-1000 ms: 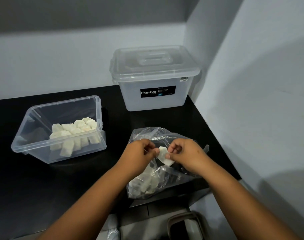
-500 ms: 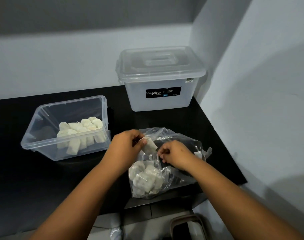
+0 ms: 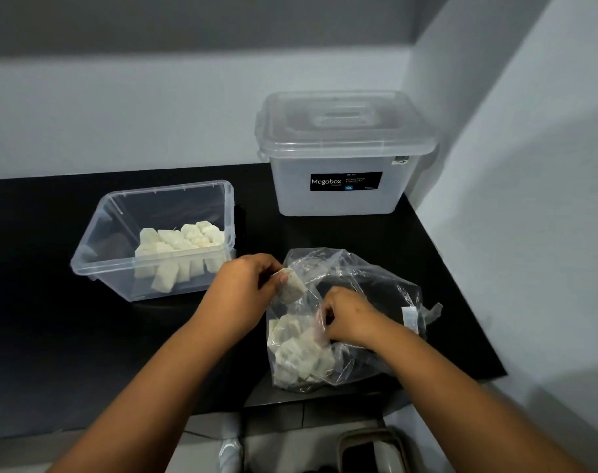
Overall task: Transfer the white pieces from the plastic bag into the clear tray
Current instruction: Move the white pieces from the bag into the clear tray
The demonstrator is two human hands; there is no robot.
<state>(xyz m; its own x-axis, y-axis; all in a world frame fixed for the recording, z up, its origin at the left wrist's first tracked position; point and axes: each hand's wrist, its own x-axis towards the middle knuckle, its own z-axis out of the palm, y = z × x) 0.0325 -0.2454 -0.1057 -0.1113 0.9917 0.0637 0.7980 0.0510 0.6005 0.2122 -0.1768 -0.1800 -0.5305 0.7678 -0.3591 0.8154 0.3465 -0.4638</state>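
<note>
A crumpled clear plastic bag lies on the black counter with several white pieces heaped in its near end. My left hand pinches one white piece at the bag's mouth. Inside the bag opening my right hand curls its fingers among the pieces; what they hold is hidden. To the left stands the clear tray, with several white pieces piled on its right side.
A lidded translucent Megabox container stands at the back right against the wall corner. The black counter ends close to me and at the right wall. A dark bin rim shows below the counter edge.
A white piece passed from between both hands to my left hand, which drew it left to the bag's mouth. My right hand dropped lower into the bag.
</note>
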